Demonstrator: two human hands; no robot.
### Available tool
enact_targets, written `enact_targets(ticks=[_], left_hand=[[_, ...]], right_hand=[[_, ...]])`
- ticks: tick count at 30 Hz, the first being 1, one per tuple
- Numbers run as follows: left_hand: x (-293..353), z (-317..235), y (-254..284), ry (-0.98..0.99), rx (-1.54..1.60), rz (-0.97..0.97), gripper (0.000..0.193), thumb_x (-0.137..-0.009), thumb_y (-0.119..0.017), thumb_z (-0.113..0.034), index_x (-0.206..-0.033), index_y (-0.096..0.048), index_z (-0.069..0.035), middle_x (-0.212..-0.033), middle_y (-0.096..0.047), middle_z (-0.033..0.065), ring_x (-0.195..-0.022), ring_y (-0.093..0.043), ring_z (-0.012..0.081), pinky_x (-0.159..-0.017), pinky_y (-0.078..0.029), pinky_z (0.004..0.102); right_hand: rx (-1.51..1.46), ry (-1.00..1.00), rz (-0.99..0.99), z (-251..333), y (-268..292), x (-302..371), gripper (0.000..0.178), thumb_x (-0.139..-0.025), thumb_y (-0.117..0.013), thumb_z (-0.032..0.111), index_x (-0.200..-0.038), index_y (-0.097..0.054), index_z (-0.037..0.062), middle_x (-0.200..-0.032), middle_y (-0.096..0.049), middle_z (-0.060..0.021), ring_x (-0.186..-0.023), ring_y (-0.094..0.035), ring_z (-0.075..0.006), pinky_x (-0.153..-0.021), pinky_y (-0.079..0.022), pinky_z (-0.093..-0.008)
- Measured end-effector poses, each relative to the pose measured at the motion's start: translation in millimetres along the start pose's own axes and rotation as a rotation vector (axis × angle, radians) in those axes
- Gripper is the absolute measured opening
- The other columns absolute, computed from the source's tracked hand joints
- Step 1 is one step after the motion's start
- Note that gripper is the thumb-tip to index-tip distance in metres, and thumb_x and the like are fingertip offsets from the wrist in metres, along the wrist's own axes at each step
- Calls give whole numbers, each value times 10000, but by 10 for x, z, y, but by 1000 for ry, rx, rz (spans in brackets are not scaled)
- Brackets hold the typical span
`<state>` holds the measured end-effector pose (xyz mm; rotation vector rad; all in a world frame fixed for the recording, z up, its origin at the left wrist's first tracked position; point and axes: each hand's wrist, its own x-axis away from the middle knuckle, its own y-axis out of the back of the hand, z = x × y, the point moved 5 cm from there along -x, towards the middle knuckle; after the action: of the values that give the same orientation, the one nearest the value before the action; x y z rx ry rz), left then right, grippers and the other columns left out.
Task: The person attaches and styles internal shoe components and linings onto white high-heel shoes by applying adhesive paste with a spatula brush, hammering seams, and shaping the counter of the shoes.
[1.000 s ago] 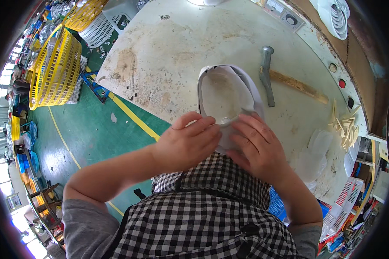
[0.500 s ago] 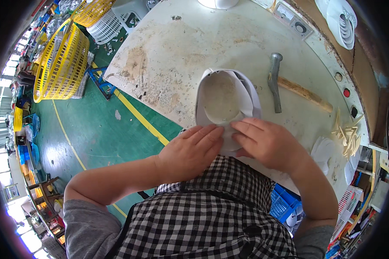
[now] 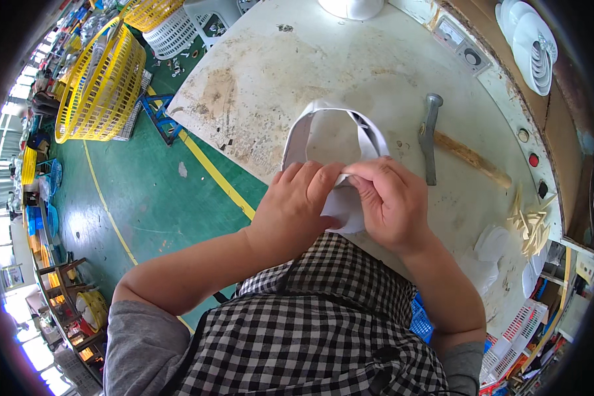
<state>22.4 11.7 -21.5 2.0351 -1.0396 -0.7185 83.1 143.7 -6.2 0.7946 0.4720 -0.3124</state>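
Observation:
At the near edge of the worktable I hold a white shoe upper (image 3: 344, 210), its rounded opening facing up and its far rim standing in a loop. My left hand (image 3: 289, 206) is closed over its near left side, thumb tucked toward the front. My right hand (image 3: 395, 203) pinches a small folded edge of it between thumb and forefinger, close to the left fingertips. The fingers hide much of the middle. To the right lies a hammer (image 3: 431, 142) with a wooden handle, apart from both hands.
Thin pale wooden strips (image 3: 529, 228) and flat white pieces (image 3: 492, 244) lie at the right of the worktable (image 3: 244, 86). A control panel (image 3: 461, 45) lines its far right edge. A white rounded object (image 3: 353, 6) stands at the back. Yellow baskets (image 3: 102, 92) stand left, above the green floor (image 3: 158, 204).
My right hand has turned from fingers laid flat to a pinch on the upper's edge. Both hands rose slightly and the upper tilted. The whole view shifted a little.

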Motion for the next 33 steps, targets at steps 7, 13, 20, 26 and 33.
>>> enact_targets(ticks=[7,13,20,26,33], left_hand=[[-46,217,-8,22,229,18,522,-660,-781,-83,-1139,-575,-53,-1091,-613,104,-1032,-593,314,-887,-493,402],[28,200,-67,-287,64,-72,359,-670,-647,-20,-1029,-653,-36,-1112,-623,110,-1035,-599,304,-888,-511,389],[136,148,-107,-418,-139,-107,370,-715,-614,-106,-1072,-662,-19,-1173,-624,114,-1052,-600,264,-871,-515,379],[126,112,-99,-465,-138,-139,401,-654,-624,-103,-1038,-686,-6,-1159,-663,111,-994,-647,258,-804,-544,376],[218,138,-119,-450,-143,-39,459,-718,-615,-107,-1163,-632,5,-1262,-613,159,-1138,-609,285,-929,-506,388]], right_hand=[[-52,-6,60,-7,124,-1,184,-777,-689,32,-959,-671,53,-957,-691,-79,-845,-656,-254,-743,-513,-370],[283,158,313,-8,51,122,202,-808,-620,109,-974,-704,31,-1116,-675,-76,-1028,-620,-231,-877,-480,-365],[368,333,236,-22,21,300,229,-807,-607,131,-971,-720,19,-1156,-676,-77,-1036,-620,-199,-866,-476,-323],[419,330,229,-38,8,352,220,-825,-606,129,-985,-721,32,-1167,-680,-80,-1082,-616,-193,-874,-473,-321],[464,325,304,-48,36,396,258,-863,-567,131,-1061,-704,40,-1215,-666,-85,-1131,-609,-196,-900,-470,-321]])
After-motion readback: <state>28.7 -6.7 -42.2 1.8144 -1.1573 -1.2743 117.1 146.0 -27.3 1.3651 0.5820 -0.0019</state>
